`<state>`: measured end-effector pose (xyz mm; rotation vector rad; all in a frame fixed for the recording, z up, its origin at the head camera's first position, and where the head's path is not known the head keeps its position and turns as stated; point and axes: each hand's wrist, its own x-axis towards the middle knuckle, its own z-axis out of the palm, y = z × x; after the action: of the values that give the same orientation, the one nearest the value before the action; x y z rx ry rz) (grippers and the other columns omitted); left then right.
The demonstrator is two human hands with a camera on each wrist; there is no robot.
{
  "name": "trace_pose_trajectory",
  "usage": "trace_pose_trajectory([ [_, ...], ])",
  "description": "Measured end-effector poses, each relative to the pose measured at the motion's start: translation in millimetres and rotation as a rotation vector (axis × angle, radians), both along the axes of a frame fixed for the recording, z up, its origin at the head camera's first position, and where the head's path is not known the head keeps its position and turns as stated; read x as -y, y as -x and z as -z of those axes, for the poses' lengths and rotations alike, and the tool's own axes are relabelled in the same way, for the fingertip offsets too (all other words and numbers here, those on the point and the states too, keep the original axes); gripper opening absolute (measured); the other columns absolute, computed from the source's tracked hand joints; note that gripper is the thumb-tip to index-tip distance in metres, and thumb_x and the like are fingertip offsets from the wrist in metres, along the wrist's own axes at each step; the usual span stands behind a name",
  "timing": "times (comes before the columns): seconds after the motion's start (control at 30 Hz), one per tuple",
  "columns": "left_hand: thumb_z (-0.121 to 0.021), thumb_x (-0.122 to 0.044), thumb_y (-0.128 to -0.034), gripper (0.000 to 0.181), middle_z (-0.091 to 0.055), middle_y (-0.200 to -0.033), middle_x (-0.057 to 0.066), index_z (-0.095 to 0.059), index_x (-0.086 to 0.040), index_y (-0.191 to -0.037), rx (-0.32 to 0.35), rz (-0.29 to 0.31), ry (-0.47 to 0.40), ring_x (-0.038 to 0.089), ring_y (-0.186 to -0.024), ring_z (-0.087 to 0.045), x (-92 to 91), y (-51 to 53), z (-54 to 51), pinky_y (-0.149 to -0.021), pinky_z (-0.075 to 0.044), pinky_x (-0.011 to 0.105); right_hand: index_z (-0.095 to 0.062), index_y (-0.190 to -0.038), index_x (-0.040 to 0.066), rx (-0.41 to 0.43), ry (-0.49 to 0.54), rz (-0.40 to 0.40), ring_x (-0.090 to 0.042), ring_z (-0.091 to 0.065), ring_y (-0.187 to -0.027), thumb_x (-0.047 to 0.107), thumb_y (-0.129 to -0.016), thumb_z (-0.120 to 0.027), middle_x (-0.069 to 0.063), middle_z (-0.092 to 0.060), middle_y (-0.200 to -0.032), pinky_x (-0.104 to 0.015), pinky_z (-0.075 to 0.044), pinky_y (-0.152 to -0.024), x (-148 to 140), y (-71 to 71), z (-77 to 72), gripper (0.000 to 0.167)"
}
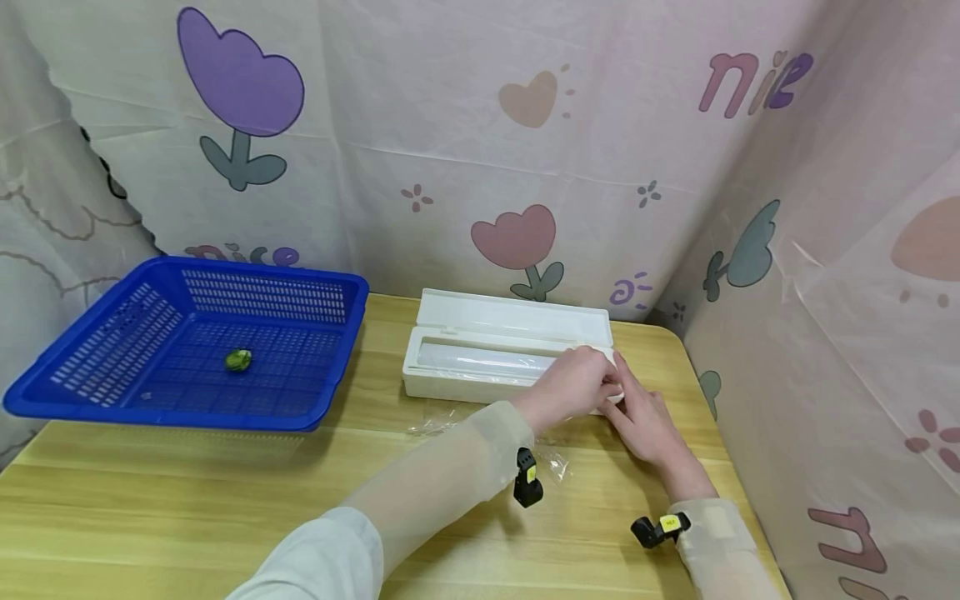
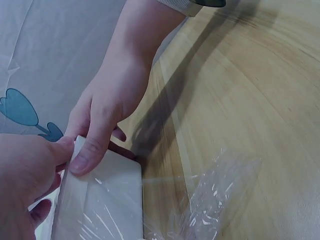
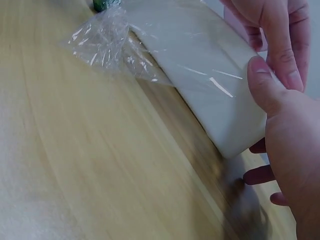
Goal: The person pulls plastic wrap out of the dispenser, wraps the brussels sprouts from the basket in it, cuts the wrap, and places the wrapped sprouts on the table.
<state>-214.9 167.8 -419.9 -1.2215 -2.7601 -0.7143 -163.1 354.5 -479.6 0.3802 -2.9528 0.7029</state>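
A white cling film dispenser [image 1: 450, 385] lies on the table with its lid [image 1: 517, 315] raised and a roll of clear film [image 1: 480, 358] inside. My left hand [image 1: 573, 382] has its fingers curled at the right end of the front top edge; exactly what they pinch there is hidden. My right hand [image 1: 647, 421] grips that same end, its thumb [image 3: 262, 82] on the front face and fingers around the end. Clear film [image 2: 210, 200] runs down over the front and lies crumpled on the table. Beside it, part of something dark green [image 3: 102, 4] shows at the right wrist view's top edge.
A blue plastic basket [image 1: 341, 367] stands at the left of the table, with one small green vegetable-like item [image 1: 238, 360] in it. Patterned curtains [image 1: 420, 100] hang behind and at the right of the wooden table [image 1: 187, 500].
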Motion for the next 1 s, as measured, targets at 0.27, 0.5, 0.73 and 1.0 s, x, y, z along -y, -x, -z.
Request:
trace_pose_trajectory([
  [0.27, -0.077, -0.032, -0.1, 0.013, -0.077, -0.096, -0.017, -0.085, -0.028, -0.109, -0.027, -0.017, -0.002, 0.008, -0.089, -0.058, 10.3, -0.3, 0.6, -0.081, -0.046, 0.023, -0.008, -0.17, 0.009, -0.065, -0.064, -0.003, -0.033, -0.07, -0.099, 0.045, -0.111, -0.053, -0.021, -0.072, -0.123, -0.063, -0.031, -0.097, 0, 1.9, 4.0, 0.083],
  [0.5, -0.078, -0.025, -0.0981, 0.01, -0.069, -0.077, -0.016, -0.087, -0.026, -0.098, -0.074, -0.006, 0.006, 0.011, -0.083, -0.053, 17.2, -2.0, 0.9, -0.076, -0.045, 0.026, -0.012, -0.169, 0.005, -0.086, -0.079, 0.005, -0.042, -0.063, -0.124, 0.046, -0.111, -0.053, -0.026, -0.06, -0.145, -0.064, -0.032, -0.097, 1, 0.9, 3.5, 0.082],
  [0.73, -0.075, -0.023, -0.1001, 0.012, -0.075, -0.089, -0.014, -0.087, -0.024, -0.098, -0.067, -0.017, 0.044, 0.011, -0.088, -0.056, 46.3, -2.6, -3.0, -0.083, -0.048, 0.029, -0.014, -0.169, 0.004, -0.079, -0.081, 0.017, -0.045, -0.055, -0.134, 0.046, -0.111, -0.052, -0.027, -0.043, -0.159, -0.06, -0.032, -0.097, 1, 1.3, 5.3, 0.081],
  [1.0, -0.076, -0.017, -0.0988, 0.023, -0.071, -0.078, -0.014, -0.081, -0.021, -0.077, -0.115, -0.004, 0.011, 0.013, -0.082, -0.057, 102.8, 0.1, -2.2, -0.08, -0.048, 0.03, -0.011, -0.17, 0.006, -0.096, -0.055, 0.002, -0.049, -0.056, -0.131, 0.045, -0.111, -0.053, -0.028, -0.04, -0.161, -0.062, -0.031, -0.101, 0, 0.2, 6.1, 0.082],
])
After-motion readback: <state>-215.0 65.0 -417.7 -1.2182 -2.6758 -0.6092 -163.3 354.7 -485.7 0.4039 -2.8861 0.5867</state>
